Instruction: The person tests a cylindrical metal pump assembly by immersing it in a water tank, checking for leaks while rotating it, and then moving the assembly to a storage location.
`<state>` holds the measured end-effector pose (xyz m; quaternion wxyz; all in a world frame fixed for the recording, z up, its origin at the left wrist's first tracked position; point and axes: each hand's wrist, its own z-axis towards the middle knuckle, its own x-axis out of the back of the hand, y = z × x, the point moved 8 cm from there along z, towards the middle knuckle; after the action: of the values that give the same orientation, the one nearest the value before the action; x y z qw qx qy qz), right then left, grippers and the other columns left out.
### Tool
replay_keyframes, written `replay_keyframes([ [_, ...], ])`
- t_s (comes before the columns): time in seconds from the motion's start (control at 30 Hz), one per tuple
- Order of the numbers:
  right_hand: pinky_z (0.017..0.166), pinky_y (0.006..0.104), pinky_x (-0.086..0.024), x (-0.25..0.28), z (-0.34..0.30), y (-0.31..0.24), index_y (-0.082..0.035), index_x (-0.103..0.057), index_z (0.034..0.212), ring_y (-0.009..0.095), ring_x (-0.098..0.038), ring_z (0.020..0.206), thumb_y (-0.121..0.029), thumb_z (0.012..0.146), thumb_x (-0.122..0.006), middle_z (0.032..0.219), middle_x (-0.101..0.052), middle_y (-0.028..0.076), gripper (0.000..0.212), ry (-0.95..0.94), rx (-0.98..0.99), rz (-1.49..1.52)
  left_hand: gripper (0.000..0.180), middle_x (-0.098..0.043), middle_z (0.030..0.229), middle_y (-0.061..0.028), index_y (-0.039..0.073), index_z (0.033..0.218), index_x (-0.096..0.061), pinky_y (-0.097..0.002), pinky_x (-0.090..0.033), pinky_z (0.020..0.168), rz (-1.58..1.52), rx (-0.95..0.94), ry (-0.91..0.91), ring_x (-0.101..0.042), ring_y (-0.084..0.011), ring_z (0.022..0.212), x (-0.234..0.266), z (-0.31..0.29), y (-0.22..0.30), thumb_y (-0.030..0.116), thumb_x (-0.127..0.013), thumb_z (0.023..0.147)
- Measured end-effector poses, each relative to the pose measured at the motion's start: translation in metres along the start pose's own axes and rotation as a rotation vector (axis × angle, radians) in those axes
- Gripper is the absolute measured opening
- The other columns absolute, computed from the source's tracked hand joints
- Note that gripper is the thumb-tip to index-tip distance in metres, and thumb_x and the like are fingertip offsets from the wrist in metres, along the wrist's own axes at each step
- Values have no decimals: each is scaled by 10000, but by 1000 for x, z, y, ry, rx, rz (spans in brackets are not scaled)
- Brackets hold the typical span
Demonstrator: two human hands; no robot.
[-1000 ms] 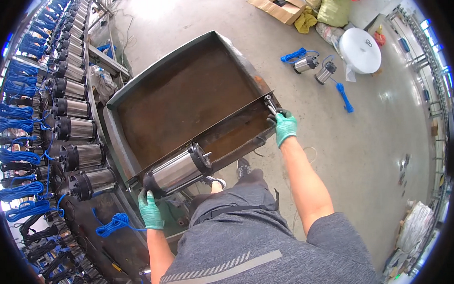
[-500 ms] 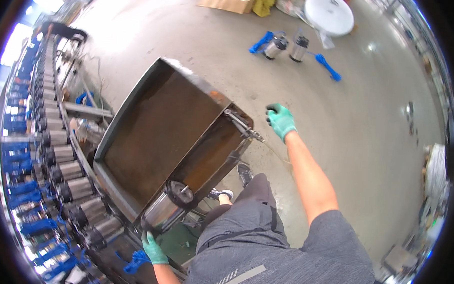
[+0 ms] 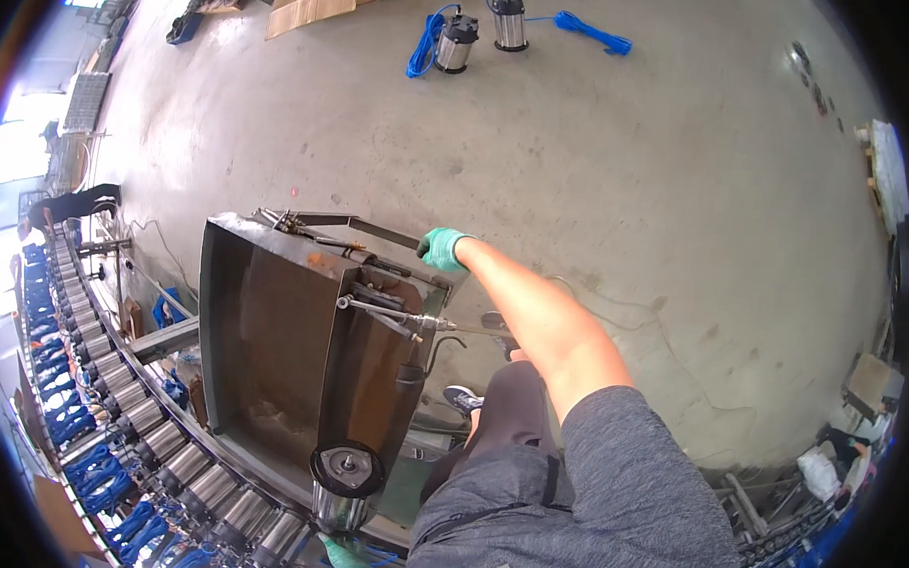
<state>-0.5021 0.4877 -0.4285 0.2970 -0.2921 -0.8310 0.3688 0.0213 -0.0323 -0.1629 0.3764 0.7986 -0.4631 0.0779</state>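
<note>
The left hand (image 3: 347, 558) is at the silver pump's (image 3: 343, 488) end, maybe steadying it. The right hand (image 3: 443, 250) curls near the metal tray (image 3: 272, 338). I can't tell either grip.

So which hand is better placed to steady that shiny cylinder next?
Probably the left hand: it's close beside the cylinder. The right hand is away near the far end of the metal tray.

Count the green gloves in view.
2: one on the left hand, at the steel cylinder; one on the right hand, near the metal tray. Others may be hidden in the background.
</note>
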Motion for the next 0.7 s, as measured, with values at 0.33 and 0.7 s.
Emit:
replay_keyframes([
  [0.33,924,414,-527,-27,25,-34,-75,-732,1116,334,-675,1057,-201,808,-615,1129,-709,175,352,-28,44,-100,887,-366,1581,-38,191,1552,-333,-562,-233,1157,-51,64,81,-319,-261,1459,6,9,-12,796,-356,904],
  [0.7,825,447,-547,-43,35,-51,-79,-729,1078,326,-712,919,-198,813,-590,1044,-709,195,323,-180,49,-402,572,-659,1236,-172,33,1355,-525,-506,-487,1017,-278,-265,-217,-641,-380,1091,-91,-43,40,487,-381,1040],
])
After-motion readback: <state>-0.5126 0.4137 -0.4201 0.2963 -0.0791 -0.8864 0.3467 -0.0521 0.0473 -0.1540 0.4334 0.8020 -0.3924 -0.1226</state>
